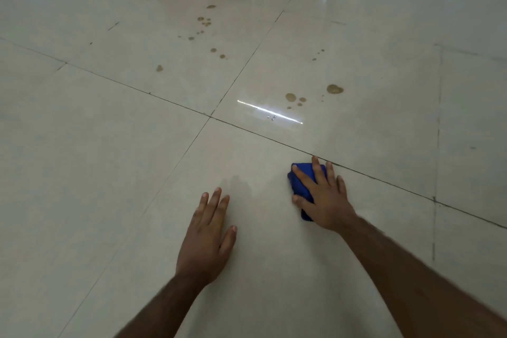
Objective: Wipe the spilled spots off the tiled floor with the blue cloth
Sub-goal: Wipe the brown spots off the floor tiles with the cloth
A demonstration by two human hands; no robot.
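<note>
A folded blue cloth lies on the pale tiled floor, just below a grout line. My right hand presses flat on it with fingers spread and straight, covering most of it. My left hand rests flat on the bare tile to the left, fingers straight, holding nothing. Brownish spilled spots sit farther away: a large one, a cluster beside it, small dots above, and several more on the far tile.
Dark grout lines cross at a junction. A bright strip of reflected light with tiny glinting droplets lies on the tile near the closest spots. A faint damp smear shows between my hands.
</note>
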